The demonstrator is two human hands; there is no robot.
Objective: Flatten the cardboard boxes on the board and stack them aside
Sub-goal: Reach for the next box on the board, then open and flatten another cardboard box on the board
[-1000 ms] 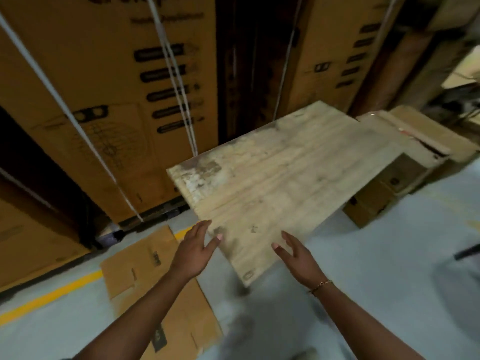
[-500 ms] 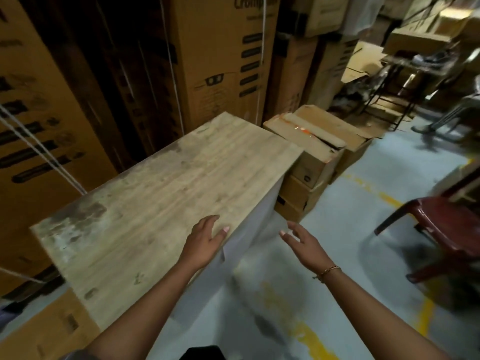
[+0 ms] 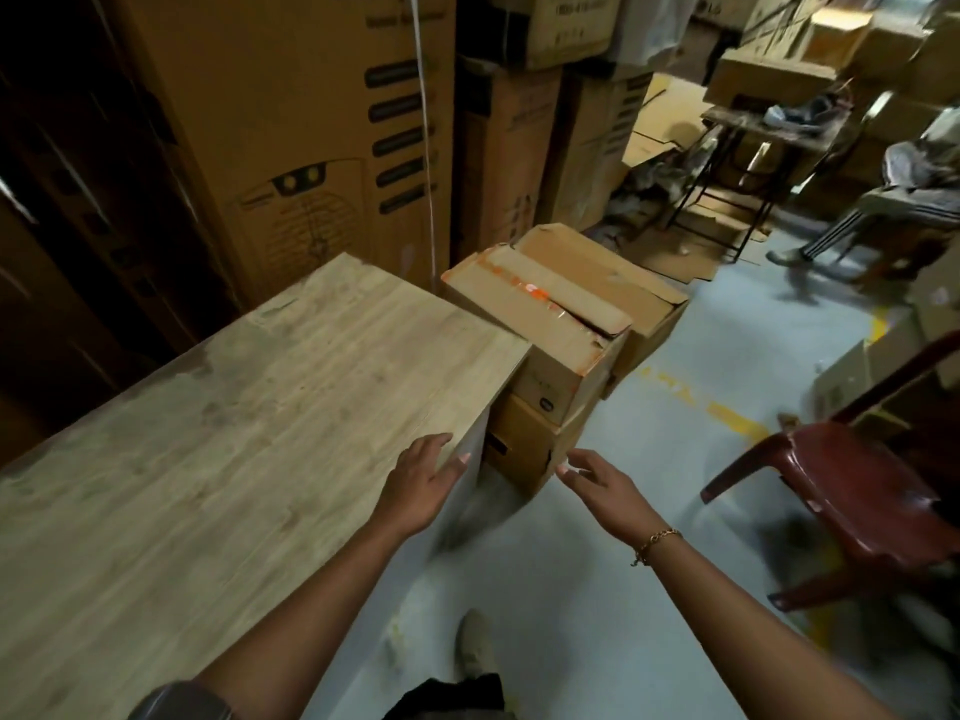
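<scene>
The cardboard boxes point(image 3: 550, 356) stand stacked on the floor point(image 3: 675, 459), just beside the board point(image 3: 234, 433) at its far right end. The top box's flaps gape, its contents hidden. The left hand point(image 3: 421, 485) lies flat on the board's near edge. The right hand point(image 3: 602, 483) hangs released and empty near the lower box. Open floor reaches a red chair point(image 3: 852, 491).

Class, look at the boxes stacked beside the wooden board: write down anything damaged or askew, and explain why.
The top box, just right of the board, looks battered: its orange tape is torn, one flap gapes over a dark slit, and its near corner is ragged.
</scene>
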